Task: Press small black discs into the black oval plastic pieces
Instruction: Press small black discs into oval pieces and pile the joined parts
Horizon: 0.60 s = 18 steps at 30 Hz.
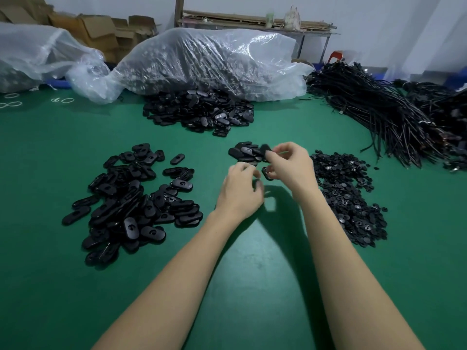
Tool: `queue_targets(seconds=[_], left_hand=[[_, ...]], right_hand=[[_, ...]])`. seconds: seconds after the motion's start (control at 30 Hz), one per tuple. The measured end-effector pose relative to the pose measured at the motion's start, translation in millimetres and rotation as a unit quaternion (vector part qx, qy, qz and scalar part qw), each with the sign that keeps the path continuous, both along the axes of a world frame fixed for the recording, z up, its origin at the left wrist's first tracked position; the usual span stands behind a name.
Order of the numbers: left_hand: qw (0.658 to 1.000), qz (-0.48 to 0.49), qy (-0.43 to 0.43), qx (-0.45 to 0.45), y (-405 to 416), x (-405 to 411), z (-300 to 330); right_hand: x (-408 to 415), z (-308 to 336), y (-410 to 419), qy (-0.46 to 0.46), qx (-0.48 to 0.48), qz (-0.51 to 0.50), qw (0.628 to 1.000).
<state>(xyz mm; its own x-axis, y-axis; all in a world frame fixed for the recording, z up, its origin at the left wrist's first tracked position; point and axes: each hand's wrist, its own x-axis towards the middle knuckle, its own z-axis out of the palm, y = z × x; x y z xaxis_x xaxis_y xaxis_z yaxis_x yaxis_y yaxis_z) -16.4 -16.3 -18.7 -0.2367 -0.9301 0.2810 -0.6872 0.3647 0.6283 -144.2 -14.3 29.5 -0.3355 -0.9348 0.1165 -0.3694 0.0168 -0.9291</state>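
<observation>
Right hand (288, 160) fingers pinch an oval piece (265, 150) just left of the disc pile (351, 198), left hand (240, 190) curled, contents unclear; parts light, stiff, best held by edges.

Item: contents of our right hand (288, 168), blurred, unidentifiable. Cable bundle (379, 117), cropped at right edge. Plastic bag (209, 61), contents obscured.

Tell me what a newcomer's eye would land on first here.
Two bare hands, left hand and right hand, meet mid-table over the green table mat, the right gripping a black oval plastic piece. A big heap of black oval plastic pieces lies left; small black discs spread right.
</observation>
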Motion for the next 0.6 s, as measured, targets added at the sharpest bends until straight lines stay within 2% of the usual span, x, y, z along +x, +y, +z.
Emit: queue_targets(seconds=[0.1, 0.23, 0.37, 0.47, 0.6], left_hand=[[0.996, 0.049, 0.072, -0.009, -1.5, -0.2, 0.1], [0.99, 0.066, 0.124, -0.018, -0.6, 2.5, 1.1], [0.98, 0.059, 0.19, -0.021, 1.6, 1.9, 3.1], [0.97, 0.049, 0.236, -0.02, 3.1, 1.9, 4.4], [0.961, 0.003, 0.275, -0.021, 5.9, 4.4, 8.9]], right_hand=[[-7.7, -18.2, -3.4, 0.027, 0.069, -0.011, 0.997], [2.2, -17.6, -13.9, 0.047, 0.05, -0.005, 0.998], [3.6, -19.4, -12.8, -0.022, 0.036, 0.01, 0.999], [-0.9, -28.2, -4.1, -0.022, 0.006, 0.022, 1.0], [-5.9, -29.8, 1.3, -0.097, -0.022, 0.106, 0.989]])
